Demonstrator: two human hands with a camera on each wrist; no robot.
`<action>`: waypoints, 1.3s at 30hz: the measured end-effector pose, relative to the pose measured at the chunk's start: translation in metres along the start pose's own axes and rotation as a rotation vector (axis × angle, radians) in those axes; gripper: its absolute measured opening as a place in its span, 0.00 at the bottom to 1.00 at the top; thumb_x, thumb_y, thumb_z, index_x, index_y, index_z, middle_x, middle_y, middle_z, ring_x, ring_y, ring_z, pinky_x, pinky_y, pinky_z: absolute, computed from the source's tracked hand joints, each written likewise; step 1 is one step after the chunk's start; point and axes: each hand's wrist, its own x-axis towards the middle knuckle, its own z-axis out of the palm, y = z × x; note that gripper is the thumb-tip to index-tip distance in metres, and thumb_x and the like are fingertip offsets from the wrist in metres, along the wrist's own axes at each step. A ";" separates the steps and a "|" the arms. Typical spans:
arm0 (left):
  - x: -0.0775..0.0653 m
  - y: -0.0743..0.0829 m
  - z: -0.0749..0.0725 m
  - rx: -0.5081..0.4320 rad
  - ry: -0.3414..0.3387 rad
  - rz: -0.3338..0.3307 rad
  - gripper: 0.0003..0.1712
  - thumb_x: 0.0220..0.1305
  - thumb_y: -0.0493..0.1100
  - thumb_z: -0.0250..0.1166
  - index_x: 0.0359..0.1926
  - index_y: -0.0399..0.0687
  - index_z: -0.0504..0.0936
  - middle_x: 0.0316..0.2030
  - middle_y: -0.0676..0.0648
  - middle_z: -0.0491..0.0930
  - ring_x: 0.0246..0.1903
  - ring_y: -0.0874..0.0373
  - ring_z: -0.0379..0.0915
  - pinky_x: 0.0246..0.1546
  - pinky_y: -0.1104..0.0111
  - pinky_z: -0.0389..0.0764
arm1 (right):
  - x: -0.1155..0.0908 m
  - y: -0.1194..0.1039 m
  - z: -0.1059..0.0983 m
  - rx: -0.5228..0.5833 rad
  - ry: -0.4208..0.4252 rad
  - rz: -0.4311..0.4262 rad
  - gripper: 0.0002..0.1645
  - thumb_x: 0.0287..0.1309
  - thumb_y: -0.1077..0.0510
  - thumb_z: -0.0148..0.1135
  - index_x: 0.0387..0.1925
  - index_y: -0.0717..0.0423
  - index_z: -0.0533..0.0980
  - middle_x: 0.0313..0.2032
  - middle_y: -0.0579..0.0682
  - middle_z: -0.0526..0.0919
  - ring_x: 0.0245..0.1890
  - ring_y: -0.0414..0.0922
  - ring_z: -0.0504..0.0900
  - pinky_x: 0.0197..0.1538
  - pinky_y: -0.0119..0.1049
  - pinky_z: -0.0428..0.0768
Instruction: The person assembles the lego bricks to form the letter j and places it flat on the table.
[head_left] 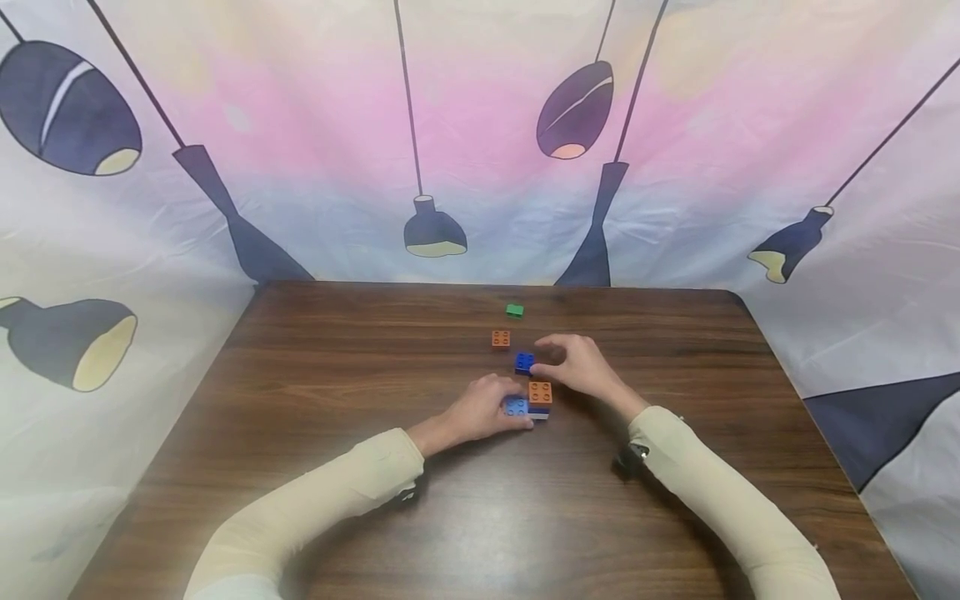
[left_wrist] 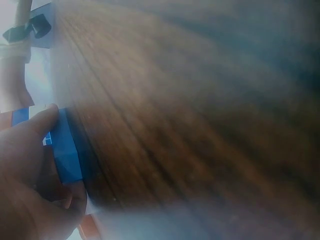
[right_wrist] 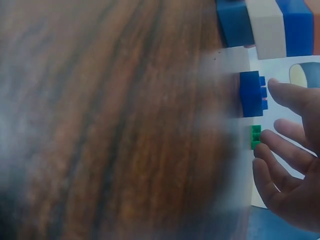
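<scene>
My left hand (head_left: pixel 483 408) grips a light blue toy brick (head_left: pixel 516 407) low on the table, thumb on one side and fingers on the other. Rising from this brick's right part is a short stack: a white brick (right_wrist: pixel 266 27), a dark blue brick (right_wrist: pixel 296 27) and an orange brick (head_left: pixel 540 392) on top. Just behind the stack sits a separate dark blue brick (head_left: pixel 523 362). Beside it my right hand (head_left: pixel 581 367) is spread, thumb close to its studs and fingers apart, with nothing in the grasp.
Farther back on the brown wooden table (head_left: pixel 337 350) lie a small orange brick (head_left: pixel 500 338) and a green brick (head_left: pixel 514 311). A cloth printed with lamps (head_left: pixel 435 229) hangs behind the table and along its sides.
</scene>
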 end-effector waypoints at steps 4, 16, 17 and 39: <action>0.000 -0.001 0.001 0.002 0.001 0.002 0.32 0.56 0.63 0.68 0.54 0.47 0.81 0.49 0.50 0.84 0.47 0.59 0.76 0.47 0.66 0.77 | 0.003 0.002 0.004 -0.007 -0.013 0.003 0.30 0.53 0.42 0.72 0.55 0.50 0.79 0.52 0.50 0.84 0.49 0.48 0.82 0.51 0.47 0.80; -0.001 0.000 -0.001 0.000 0.012 0.012 0.31 0.57 0.62 0.69 0.54 0.47 0.81 0.48 0.50 0.84 0.45 0.59 0.76 0.45 0.66 0.77 | 0.008 -0.004 0.010 0.000 -0.039 -0.017 0.30 0.51 0.45 0.74 0.55 0.53 0.79 0.51 0.52 0.84 0.50 0.47 0.83 0.53 0.45 0.80; -0.001 0.000 -0.001 0.002 0.011 0.013 0.31 0.57 0.62 0.69 0.54 0.47 0.81 0.48 0.50 0.84 0.45 0.59 0.76 0.45 0.66 0.77 | 0.009 -0.004 0.011 0.000 -0.043 -0.016 0.31 0.51 0.46 0.74 0.55 0.53 0.79 0.51 0.52 0.84 0.50 0.47 0.83 0.52 0.45 0.80; 0.000 0.001 -0.001 0.003 0.005 0.002 0.32 0.56 0.62 0.69 0.54 0.46 0.81 0.46 0.50 0.84 0.42 0.60 0.75 0.42 0.69 0.76 | 0.010 0.006 0.003 -0.046 -0.062 -0.063 0.24 0.54 0.48 0.72 0.52 0.49 0.81 0.50 0.51 0.85 0.55 0.51 0.80 0.58 0.50 0.76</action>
